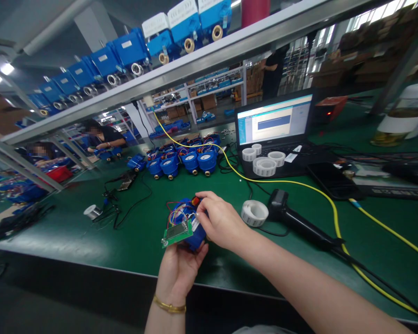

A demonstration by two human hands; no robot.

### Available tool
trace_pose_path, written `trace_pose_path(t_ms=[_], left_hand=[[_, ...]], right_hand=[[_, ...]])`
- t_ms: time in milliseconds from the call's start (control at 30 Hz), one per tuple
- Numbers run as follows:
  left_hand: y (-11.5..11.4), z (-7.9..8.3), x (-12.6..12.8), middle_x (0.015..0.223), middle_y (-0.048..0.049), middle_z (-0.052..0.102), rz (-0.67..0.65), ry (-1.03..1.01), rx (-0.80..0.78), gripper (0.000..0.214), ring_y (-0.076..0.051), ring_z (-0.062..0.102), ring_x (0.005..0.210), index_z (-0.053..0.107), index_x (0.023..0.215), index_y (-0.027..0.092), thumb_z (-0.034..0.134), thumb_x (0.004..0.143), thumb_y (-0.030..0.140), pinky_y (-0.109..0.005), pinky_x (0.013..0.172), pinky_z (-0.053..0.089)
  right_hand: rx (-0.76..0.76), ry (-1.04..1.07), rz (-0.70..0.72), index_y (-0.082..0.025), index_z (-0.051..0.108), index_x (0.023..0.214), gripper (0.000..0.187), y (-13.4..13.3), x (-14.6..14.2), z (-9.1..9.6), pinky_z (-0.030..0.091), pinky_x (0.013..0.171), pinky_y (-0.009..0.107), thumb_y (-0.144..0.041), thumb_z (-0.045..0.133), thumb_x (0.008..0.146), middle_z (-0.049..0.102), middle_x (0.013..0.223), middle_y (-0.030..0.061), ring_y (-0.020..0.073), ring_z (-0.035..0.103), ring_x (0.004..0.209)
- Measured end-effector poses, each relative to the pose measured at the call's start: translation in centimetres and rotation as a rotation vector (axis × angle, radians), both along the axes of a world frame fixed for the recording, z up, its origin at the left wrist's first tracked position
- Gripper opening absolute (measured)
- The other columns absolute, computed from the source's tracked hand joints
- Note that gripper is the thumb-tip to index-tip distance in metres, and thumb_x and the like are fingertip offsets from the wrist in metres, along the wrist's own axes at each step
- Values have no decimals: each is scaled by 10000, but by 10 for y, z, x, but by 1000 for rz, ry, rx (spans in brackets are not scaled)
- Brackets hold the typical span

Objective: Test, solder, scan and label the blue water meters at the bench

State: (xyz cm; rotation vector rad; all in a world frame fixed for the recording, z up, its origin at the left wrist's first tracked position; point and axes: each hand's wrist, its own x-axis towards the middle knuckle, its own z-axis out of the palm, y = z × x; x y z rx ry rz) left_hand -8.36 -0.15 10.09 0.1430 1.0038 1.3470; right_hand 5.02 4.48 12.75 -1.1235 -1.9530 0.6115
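A blue water meter (pixel 197 239) with its electronics exposed rests in my left hand (pixel 184 264), whose palm and fingers cup it from below. A green circuit board (pixel 177 233) with a grey display hangs off the meter's near left side, joined by thin coloured wires (pixel 177 213). My right hand (pixel 218 220) is at the meter's right side, thumb and index finger pinched close to a small white label (pixel 195 224) and wires. What lies between those fingertips is too small to make out. An orange-and-black part (pixel 195 201) shows just beyond the right fingers.
Several blue meters (pixel 169 166) stand farther back on the green table (pixel 135 246). Right are label rolls (pixel 254 213), a barcode scanner (pixel 299 225), a laptop (pixel 275 123), a phone (pixel 334 180) and a yellow cable (pixel 289 182). Solder wire (pixel 93 212) lies left. A loaded shelf (pixel 181 65) runs overhead.
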Motion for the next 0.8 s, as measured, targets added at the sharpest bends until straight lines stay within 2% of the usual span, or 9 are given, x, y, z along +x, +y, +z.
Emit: trace_pose_path(t_ms=[433,533,667,733,800], left_hand=[[-1,0,2,868,-94,651,21,-7,-1,214,-196,643,679,524,1068,138,414,916,241,-326,593,574],[-6,-2,5,844,-93,658,34,-65,13,261,-196,637,657,488,1122,133,386,929,275,-320,585,558],[-8,-10,9,836,-124,667,12,-122,27,379,-186,622,608,484,1153,77,329,942,351,-298,569,526],[-7,-16,10,823,-131,671,2,-120,29,388,-179,618,600,521,1113,48,385,925,359,-285,569,513],[-7,-26,9,796,-126,676,-15,-114,41,377,-176,617,606,573,1037,44,534,859,374,-272,567,503]], right_hand=[[43,54,-19,-170,507,747,109,0,-5,-11,415,926,363,-97,493,828,539,1175,112,216,480,1150],[81,90,-19,-194,483,744,86,-3,-6,-25,417,919,369,-151,500,817,528,1192,95,218,465,1172],[132,118,-57,-220,464,731,120,2,-7,-53,431,882,396,-300,545,765,504,1249,63,248,472,1162],[142,128,-60,-227,457,725,158,5,-7,-64,433,877,401,-350,556,736,504,1255,44,253,478,1153],[102,166,-88,-235,468,782,200,6,-6,-71,441,878,399,-379,578,699,513,1247,33,250,501,1121]])
